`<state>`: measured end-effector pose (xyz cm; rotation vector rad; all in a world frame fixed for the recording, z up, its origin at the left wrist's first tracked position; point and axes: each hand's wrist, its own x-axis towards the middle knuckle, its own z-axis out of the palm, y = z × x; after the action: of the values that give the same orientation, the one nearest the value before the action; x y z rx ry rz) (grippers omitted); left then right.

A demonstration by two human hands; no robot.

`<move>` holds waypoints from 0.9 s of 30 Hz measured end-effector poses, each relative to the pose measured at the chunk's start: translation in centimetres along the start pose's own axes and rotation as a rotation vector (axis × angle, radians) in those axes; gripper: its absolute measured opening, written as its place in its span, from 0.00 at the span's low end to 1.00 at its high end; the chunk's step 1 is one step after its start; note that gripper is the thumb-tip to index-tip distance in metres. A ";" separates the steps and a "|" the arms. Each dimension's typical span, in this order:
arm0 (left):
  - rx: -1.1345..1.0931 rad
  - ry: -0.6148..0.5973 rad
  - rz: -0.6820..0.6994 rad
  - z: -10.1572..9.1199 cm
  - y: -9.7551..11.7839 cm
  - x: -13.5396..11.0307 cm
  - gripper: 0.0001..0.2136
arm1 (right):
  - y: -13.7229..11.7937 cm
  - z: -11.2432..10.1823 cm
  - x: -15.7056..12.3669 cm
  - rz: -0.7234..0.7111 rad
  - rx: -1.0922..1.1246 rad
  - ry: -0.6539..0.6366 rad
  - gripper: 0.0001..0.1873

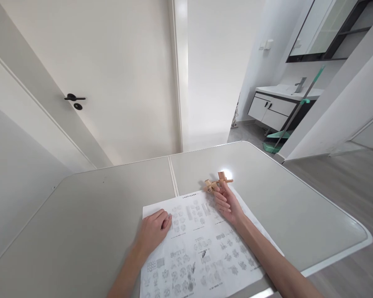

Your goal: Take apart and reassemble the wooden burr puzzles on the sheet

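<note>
A partly joined wooden block puzzle, with light brown notched pieces set crosswise, is at the top edge of the printed sheet. My right hand grips it with thumb and index finger, the other fingers curled below. A thin wooden bar sticks out to the right of the fingertips, and another piece stands up above them. On the sheet's left part rests my left hand, fingers curled in and thumb tucked, with nothing visible in it. The large white printed sheet carries rows of small grey puzzle diagrams and lies under both hands.
The grey table has a white rim and a seam across its middle. Beyond it stand a white door with a black handle and a wall. At the back right are a washbasin cabinet and a green broom and dustpan.
</note>
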<state>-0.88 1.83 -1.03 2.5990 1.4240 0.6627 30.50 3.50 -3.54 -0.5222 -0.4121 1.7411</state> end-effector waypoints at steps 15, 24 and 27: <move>-0.053 -0.011 -0.024 0.0 -0.1 -0.1 0.18 | -0.5 -0.3 0.1 -0.128 -0.081 0.067 0.17; -0.038 -0.008 -0.030 0.1 -0.1 -0.2 0.18 | 0.9 2.0 -1.0 -0.404 -0.761 0.303 0.24; -0.084 0.020 -0.055 -0.2 0.2 -0.1 0.18 | 1.7 2.5 -1.6 -0.429 -1.113 0.215 0.22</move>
<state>-0.83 1.58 -0.78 2.4874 1.4348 0.7265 28.03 1.57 -2.21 -1.2747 -1.2430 0.9040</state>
